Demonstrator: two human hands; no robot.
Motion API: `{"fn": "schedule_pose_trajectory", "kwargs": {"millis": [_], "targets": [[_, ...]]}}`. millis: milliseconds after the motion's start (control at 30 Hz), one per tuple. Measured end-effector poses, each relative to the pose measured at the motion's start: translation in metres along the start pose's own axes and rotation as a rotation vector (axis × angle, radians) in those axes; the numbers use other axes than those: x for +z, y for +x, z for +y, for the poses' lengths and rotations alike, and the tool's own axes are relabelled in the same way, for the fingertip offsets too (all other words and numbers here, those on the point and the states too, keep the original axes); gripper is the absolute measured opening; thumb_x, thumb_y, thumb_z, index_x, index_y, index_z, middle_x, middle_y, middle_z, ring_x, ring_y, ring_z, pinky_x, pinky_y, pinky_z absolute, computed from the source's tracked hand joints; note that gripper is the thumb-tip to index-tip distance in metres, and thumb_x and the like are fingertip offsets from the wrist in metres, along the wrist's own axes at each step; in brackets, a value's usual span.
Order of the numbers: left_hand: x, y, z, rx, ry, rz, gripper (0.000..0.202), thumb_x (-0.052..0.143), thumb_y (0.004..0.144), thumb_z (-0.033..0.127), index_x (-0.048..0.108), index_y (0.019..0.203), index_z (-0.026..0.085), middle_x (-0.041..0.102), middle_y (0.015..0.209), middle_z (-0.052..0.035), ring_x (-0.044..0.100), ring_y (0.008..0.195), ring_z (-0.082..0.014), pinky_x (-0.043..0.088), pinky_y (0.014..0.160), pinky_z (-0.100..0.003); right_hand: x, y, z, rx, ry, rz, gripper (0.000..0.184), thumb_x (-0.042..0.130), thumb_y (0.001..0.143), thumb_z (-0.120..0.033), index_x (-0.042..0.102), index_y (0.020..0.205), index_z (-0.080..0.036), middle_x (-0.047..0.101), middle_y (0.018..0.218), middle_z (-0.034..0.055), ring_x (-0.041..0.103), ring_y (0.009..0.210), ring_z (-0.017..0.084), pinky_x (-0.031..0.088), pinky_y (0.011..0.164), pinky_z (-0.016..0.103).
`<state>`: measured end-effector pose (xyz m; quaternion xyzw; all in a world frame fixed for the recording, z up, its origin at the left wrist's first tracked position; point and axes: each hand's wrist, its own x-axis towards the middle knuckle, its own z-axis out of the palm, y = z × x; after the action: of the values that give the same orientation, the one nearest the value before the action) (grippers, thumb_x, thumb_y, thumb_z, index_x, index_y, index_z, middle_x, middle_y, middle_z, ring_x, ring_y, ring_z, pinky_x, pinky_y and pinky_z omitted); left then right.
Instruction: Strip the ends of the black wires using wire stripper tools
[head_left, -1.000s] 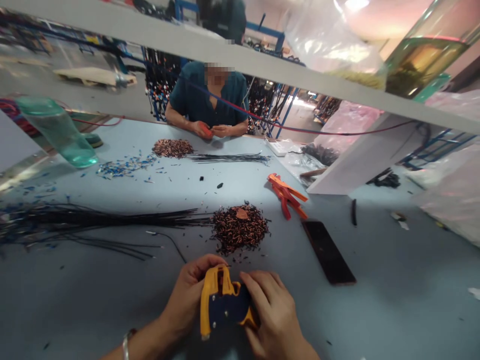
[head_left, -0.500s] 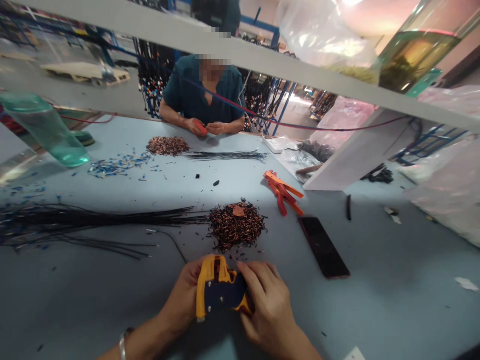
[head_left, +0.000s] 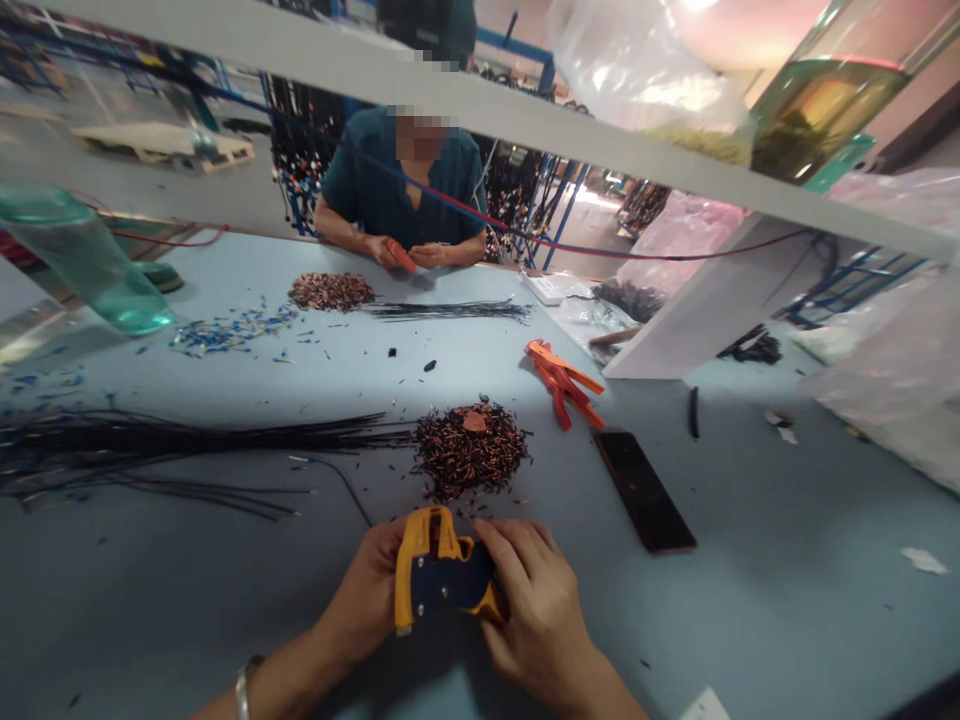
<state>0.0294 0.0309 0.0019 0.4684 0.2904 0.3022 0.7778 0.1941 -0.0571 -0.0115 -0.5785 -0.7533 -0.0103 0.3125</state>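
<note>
Both of my hands hold a yellow and dark blue wire stripper [head_left: 436, 572] low over the light blue table [head_left: 750, 600]. My left hand [head_left: 367, 600] curls round its left side, fingers closed on the yellow jaw. My right hand [head_left: 536, 605] grips the right side, fingers pressed on the blue body. Just beyond the tool lies a heap of stripped copper and black wire bits [head_left: 469, 448]. A bundle of long black wires [head_left: 187, 440] stretches left from that heap.
A dark phone [head_left: 643, 490] and an orange stripper [head_left: 562, 380] lie to the right. Across the table a person in a teal shirt [head_left: 405, 185] handles a red tool beside another wire heap [head_left: 331, 290]. Green bottle [head_left: 90, 265] left, white shelf post [head_left: 720, 305] right.
My hands and the stripper stay almost in place; the view has shifted slightly. The person opposite keeps working with small hand movements.
</note>
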Motion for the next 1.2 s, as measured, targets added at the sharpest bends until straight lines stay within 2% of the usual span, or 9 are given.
{"fn": "schedule_pose_trajectory", "kwargs": {"millis": [267, 467, 600, 867, 1000, 1200], "targets": [[-0.0045, 0.0014, 0.0002, 0.009, 0.104, -0.021, 0.004, 0.078, 0.071, 0.022, 0.077, 0.073, 0.018, 0.075, 0.068, -0.0015, 0.064, 0.06, -0.0134, 0.052, 0.062, -0.02, -0.0015, -0.0001, -0.0005, 0.017, 0.046, -0.02, 0.065, 0.052, 0.064, -0.014, 0.043, 0.128, -0.012, 0.064, 0.102, 0.0163, 0.062, 0.091, 0.031, 0.048, 0.084, 0.055], [-0.0052, 0.0018, 0.0031, 0.02, 0.137, -0.081, 0.005, 0.074, 0.076, 0.022, 0.078, 0.075, 0.019, 0.076, 0.069, -0.0011, 0.064, 0.06, -0.0125, 0.051, 0.061, -0.019, -0.0056, 0.0004, -0.0008, 0.021, 0.024, -0.043, 0.067, 0.052, 0.059, -0.011, 0.045, 0.125, -0.008, 0.064, 0.102, 0.0174, 0.062, 0.09, 0.031, 0.038, 0.093, 0.063], [-0.0047, 0.0016, 0.0045, 0.045, 0.181, -0.092, 0.004, 0.074, 0.075, 0.019, 0.077, 0.072, 0.018, 0.075, 0.066, -0.0003, 0.063, 0.058, -0.0116, 0.05, 0.06, -0.018, -0.0065, 0.0013, -0.0012, 0.011, 0.008, -0.034, 0.067, 0.052, 0.058, -0.01, 0.046, 0.125, -0.009, 0.064, 0.1, 0.0166, 0.062, 0.09, 0.03, 0.038, 0.093, 0.063], [-0.0056, 0.0026, 0.0012, 0.039, 0.164, -0.104, 0.004, 0.075, 0.073, 0.019, 0.078, 0.07, 0.017, 0.075, 0.065, 0.0001, 0.062, 0.057, -0.0118, 0.05, 0.058, -0.018, -0.0023, 0.0013, 0.0009, 0.025, 0.03, -0.05, 0.058, 0.053, 0.063, -0.014, 0.048, 0.12, -0.009, 0.065, 0.098, 0.0185, 0.062, 0.086, 0.031, 0.052, 0.076, 0.051], [-0.0024, 0.0031, 0.0037, 0.03, 0.124, -0.088, 0.002, 0.077, 0.069, 0.018, 0.078, 0.068, 0.018, 0.074, 0.062, 0.0019, 0.06, 0.053, -0.0109, 0.051, 0.058, -0.019, -0.0005, 0.0013, 0.0024, 0.031, -0.006, -0.032, 0.049, 0.05, 0.061, -0.013, 0.053, 0.111, -0.01, 0.068, 0.086, 0.0159, 0.063, 0.074, 0.029, 0.054, 0.067, 0.046], [-0.0023, 0.0053, 0.0024, 0.048, 0.16, -0.072, 0.004, 0.075, 0.071, 0.019, 0.078, 0.068, 0.017, 0.075, 0.064, 0.0004, 0.061, 0.057, -0.012, 0.05, 0.061, -0.02, 0.0008, 0.0021, 0.0025, 0.044, -0.028, -0.046, 0.04, 0.047, 0.06, -0.013, 0.057, 0.099, -0.012, 0.067, 0.073, 0.0127, 0.062, 0.063, 0.026, 0.052, 0.057, 0.039]]}}
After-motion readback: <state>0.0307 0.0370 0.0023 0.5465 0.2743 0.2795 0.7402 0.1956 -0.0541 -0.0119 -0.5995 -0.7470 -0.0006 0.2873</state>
